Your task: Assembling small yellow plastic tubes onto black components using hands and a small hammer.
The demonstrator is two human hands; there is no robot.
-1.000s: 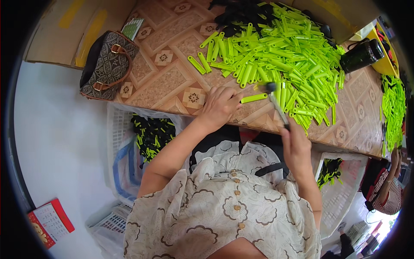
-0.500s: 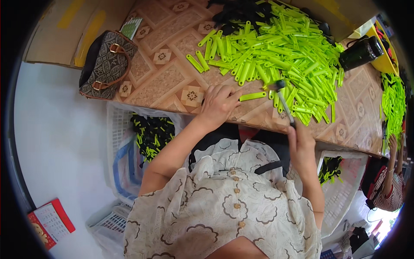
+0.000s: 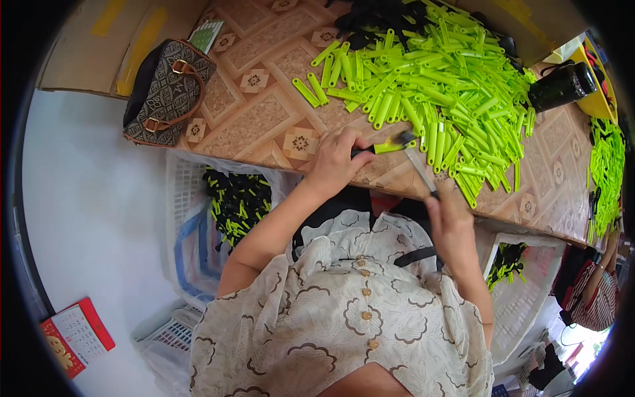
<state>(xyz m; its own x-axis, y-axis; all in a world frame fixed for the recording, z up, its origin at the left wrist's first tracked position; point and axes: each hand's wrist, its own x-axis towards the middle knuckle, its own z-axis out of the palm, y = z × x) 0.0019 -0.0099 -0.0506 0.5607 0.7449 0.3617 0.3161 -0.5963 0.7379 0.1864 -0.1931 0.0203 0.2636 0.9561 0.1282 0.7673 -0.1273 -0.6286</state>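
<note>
A green handle (image 3: 386, 148) extends lengthwise rightward from the left hand (image 3: 337, 161), whose grip pinches the black end, toward a hammer (image 3: 421, 172) clasped in the right hand (image 3: 453, 223).

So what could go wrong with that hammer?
The hammer in the right hand might miss and hit the left hand, which holds the green-and-black piece close by. Loose green pieces, some near the table's front edge, could perhaps get knocked off.

Soft light with glare at lower right; the hammer head (image 3: 403, 138) blurs, the outer edges bow.
</note>
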